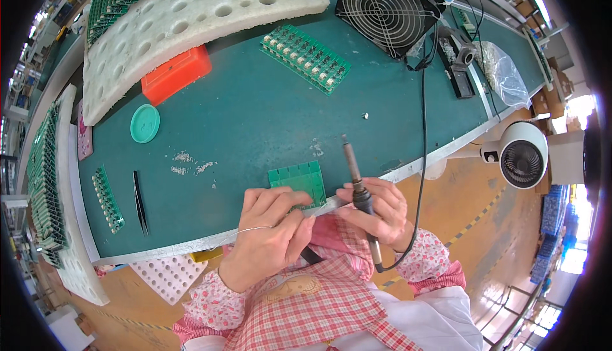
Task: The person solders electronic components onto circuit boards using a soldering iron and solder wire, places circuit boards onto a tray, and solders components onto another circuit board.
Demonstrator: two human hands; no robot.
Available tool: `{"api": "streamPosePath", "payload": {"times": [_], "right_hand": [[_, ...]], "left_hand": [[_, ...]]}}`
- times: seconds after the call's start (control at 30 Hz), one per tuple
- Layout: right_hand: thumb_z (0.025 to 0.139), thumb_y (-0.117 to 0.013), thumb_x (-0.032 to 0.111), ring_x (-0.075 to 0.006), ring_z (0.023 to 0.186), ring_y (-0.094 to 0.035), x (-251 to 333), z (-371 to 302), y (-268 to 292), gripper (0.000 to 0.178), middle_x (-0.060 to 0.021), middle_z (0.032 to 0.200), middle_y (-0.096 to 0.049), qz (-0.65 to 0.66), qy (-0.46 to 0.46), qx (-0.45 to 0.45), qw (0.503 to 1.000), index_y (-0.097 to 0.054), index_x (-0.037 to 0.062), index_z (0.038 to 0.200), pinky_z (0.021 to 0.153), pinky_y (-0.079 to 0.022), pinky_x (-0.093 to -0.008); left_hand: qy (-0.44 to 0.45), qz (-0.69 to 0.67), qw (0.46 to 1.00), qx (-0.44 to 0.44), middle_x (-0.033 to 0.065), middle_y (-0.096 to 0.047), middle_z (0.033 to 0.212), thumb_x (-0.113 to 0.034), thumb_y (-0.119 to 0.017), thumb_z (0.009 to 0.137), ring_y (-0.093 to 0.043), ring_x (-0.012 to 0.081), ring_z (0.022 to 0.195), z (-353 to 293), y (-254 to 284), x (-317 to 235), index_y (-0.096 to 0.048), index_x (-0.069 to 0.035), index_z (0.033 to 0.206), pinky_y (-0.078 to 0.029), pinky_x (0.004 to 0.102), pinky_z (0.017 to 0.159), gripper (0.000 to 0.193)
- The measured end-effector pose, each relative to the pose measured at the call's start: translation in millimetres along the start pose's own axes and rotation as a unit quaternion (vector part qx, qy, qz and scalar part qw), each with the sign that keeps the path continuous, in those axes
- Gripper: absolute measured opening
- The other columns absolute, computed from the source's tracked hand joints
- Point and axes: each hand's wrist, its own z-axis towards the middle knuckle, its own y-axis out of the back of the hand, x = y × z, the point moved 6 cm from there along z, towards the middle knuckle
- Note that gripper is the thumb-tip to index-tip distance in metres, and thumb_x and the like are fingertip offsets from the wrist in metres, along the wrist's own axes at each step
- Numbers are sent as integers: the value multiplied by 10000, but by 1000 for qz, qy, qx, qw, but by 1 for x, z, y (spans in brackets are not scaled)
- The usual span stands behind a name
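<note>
My left hand (268, 230) is closed over the near edge of a green circuit board (296, 178) at the table's front edge. Its fingers hide the board's near left part. A thin silvery wire (255, 229) crosses the back of this hand; I cannot tell where its ends go. In my right hand (382, 214) is a soldering iron (362, 198), its tip pointing up and away, apart from the board. The cord runs from the iron's lower end up the right side.
Farther back lie a populated green board panel (306, 58), a black fan (382, 7), and an iron stand (456, 64). On the left are tweezers (139, 204), a small board strip (107, 199), a green lid (145, 123), a red box (176, 74) and white foam trays (210, 13).
</note>
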Motion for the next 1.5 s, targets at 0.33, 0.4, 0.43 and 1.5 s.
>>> {"api": "streamPosePath", "payload": {"times": [0.33, 0.4, 0.43, 1.5], "right_hand": [[770, -812, 101, -183, 591, -591, 3, -25, 38, 299, -52, 764, -633, 25, -139, -48, 989, -721, 94, 1055, 474, -428, -295], [862, -748, 102, -170, 520, -579, -2, -34, 38, 197, -58, 670, -621, 201, -241, -102, 944, -675, 49, 1038, 459, -422, -295], [932, -671, 111, -156, 493, -583, -2, -40, 35, 133, -60, 614, -618, 238, -292, -133, 917, -610, 20, 1007, 463, -435, -291], [981, -581, 69, -78, 499, -559, -10, -52, 21, 133, -131, 709, -656, 327, -397, -193, 836, -501, -27, 935, 450, -437, -225]], "left_hand": [[15, -3, 1000, 11, 58, -661, 1021, -54, -717, 718, -601, 270, 926, 3, -16, 1, -596, -32, 620, -417, 406, 763, 157], [16, -1, 1000, 12, 58, -655, 1026, -54, -716, 710, -597, 272, 927, 3, -17, 0, -592, -34, 608, -415, 405, 760, 162], [16, 7, 1000, 10, 60, -653, 1028, -53, -715, 700, -595, 275, 932, 3, -18, -1, -586, -35, 600, -414, 406, 761, 164], [22, 21, 999, 10, 51, -652, 1011, -41, -726, 670, -612, 258, 912, 6, -14, -4, -565, -36, 580, -425, 400, 744, 183]]}}
